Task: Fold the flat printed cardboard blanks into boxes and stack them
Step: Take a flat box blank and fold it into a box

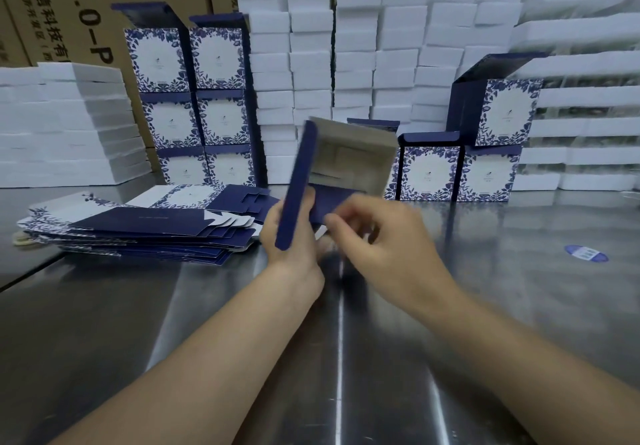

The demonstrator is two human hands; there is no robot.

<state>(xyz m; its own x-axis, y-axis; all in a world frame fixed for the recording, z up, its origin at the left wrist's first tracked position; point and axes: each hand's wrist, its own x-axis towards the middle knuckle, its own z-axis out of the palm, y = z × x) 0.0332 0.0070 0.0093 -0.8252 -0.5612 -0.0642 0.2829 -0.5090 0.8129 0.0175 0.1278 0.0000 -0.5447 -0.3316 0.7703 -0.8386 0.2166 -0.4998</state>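
Right hand (377, 237) fingers (341, 218) motion-blurred; left hand (291, 233) partly behind half-folded box (346, 157).

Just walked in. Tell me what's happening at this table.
A person is folding printed cardboard into boxes. The left hand grips a half-formed box, open side toward the camera, while the right hand works its lower flap. Flat blanks lie piled to the left; finished boxes stand stacked behind.

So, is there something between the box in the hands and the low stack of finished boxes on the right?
Nothing visible. The half-folded box, held by the left hand and right hand, is just in front of the right stack; only bare steel table lies between.
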